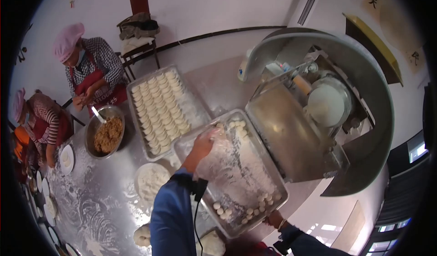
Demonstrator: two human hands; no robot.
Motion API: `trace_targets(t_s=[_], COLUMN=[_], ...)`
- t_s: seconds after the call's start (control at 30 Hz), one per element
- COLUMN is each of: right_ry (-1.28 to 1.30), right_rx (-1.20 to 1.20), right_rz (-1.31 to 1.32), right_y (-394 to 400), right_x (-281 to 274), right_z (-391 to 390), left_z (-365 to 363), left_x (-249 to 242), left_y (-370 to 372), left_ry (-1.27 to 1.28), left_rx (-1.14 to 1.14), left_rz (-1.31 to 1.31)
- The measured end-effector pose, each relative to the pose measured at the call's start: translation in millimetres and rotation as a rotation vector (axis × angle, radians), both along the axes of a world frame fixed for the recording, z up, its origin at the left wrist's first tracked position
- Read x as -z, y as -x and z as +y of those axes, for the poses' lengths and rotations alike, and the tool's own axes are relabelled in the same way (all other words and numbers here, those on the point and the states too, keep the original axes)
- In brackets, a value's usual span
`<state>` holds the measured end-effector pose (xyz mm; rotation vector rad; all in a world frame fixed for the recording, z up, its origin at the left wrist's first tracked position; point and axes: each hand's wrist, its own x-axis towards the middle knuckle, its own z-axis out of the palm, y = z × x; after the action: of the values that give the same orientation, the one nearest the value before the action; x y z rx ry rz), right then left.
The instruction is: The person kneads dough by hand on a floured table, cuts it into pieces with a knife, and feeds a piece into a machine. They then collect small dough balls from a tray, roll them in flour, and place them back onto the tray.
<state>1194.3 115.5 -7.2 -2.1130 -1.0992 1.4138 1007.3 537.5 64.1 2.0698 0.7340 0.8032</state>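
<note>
My left hand (203,145) reaches over the upper left part of a floured metal tray (284,193), its fingertips blurred near a few small dough pieces; whether it holds any is hidden. At the lower right rim of that tray is my right hand (275,219), its fingers bent against the edge. Small round dough pieces (238,126) lie at the tray's top, and several more (220,209) sit along its bottom. Beside it, a second tray (199,102) bears rows of shaped dumplings (157,104).
A bowl of filling (109,135) with a spoon, a bowl of flour (152,181) and dough lumps (143,235) stand on the metal table. Two people in pink caps (68,42) work at the left. A large metal machine (291,133) stands right of the trays.
</note>
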Motion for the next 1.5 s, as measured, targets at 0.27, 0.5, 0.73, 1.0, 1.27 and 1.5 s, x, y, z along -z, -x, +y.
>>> trace_targets(t_s=[0.27,0.5,0.73,1.0,1.27,1.5], right_ry=[0.180,0.314,-0.244,-0.572,-0.591,-0.527], right_rx=[0.658,0.510,0.115,-0.138,-0.669,-0.861], right_rz=[0.289,0.367,-0.308,-0.664,-0.560,0.088], right_y=[17.4,2.9,-23.1,47.1,149.1,302.2], right_x=[-17.5,-15.0,-56.0,-14.8,-82.1,-93.0], right_z=[8.6,3.3,96.3,279.2,170.7,149.4], left_z=[-112.0,-176.7,-227.1,-334.0,-313.0,-324.1], left_x=[43.5,33.1,-28.2,-52.6,16.9,41.7], left_y=[-99.7,9.2,90.4,229.2,363.8,377.5], left_ry=[-0.390,-0.066,0.140,0.277,0.132,-0.009], left_rx=[0.139,-0.060,-0.208,-0.666,-1.107,-0.924], left_rz=[0.529,0.390,0.218,0.444,0.701,0.596])
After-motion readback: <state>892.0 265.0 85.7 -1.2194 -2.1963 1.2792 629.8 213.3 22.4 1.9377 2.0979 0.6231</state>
